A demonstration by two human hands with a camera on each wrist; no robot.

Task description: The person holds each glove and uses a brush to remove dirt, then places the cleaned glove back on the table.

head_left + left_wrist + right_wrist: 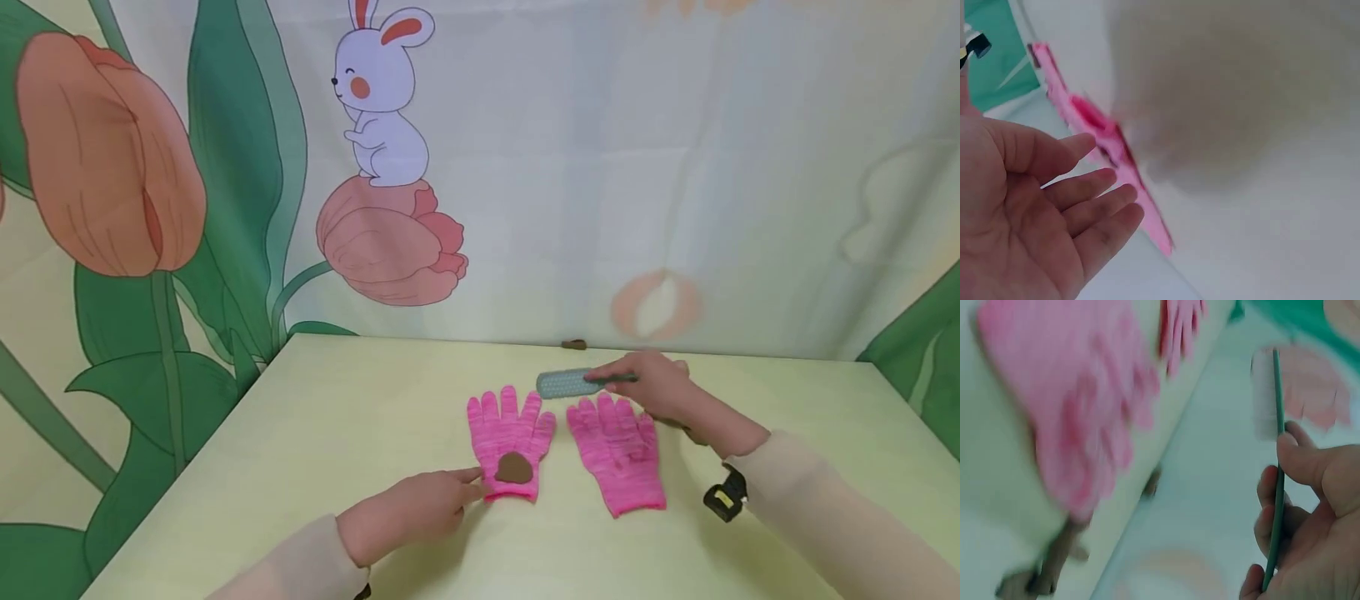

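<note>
My right hand [660,383] grips a green-handled brush [566,383] above the fingertips of the right-hand pink knitted glove [618,458]. In the right wrist view the thumb and curled fingers pinch the brush's thin green handle [1279,512], and its pale bristles [1265,394] point away from the palm. The left-hand pink glove [513,425] lies flat with a rounded brown patch [514,468] near its cuff. At that cuff's left edge is my left hand [427,504], fingers extended. The left wrist view shows its fingers [1094,231] relaxed, with nothing between them and the thumb.
A small brown piece [574,344] lies at the back edge of the pale yellow table [337,417]. Another brown, stick-like thing [1057,556] lies past the right glove's fingers, partly hidden under my right hand in the head view. A printed curtain [562,167] hangs behind.
</note>
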